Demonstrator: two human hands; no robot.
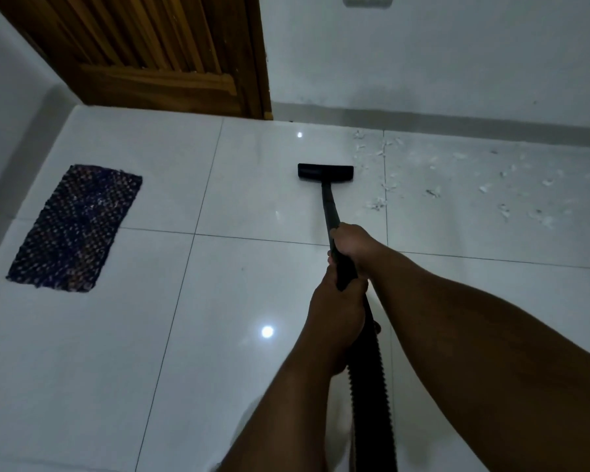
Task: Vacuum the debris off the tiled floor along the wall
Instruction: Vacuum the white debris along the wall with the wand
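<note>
debris [484, 185] sits scattered over the tile right of the nozzle, pale scraps mostly, running from near the wall [457, 63] out toward the middle of the floor [116, 369]. nozzle [325, 172] is flat on the floor just left of the closest bits, so i'd say the sweep is only at the edge of the mess and most of it is still to do.

both hands are wrapped tight on the black wand [331, 212]: right hand [353, 243] further up toward the nozzle, left hand [334, 311] lower down where the ribbed hose [372, 386] starts. neither has any slack, fingers closed round the tube.

next move, as i read it, calls for swinging the nozzle right across the grout line into the scraps, keeping it flat so it sucks rather than shoves them around. then passes closer to the skirting where a few bits lie. mat [72, 229] and door [157, 52] are well off to the left, not in the way.
</note>
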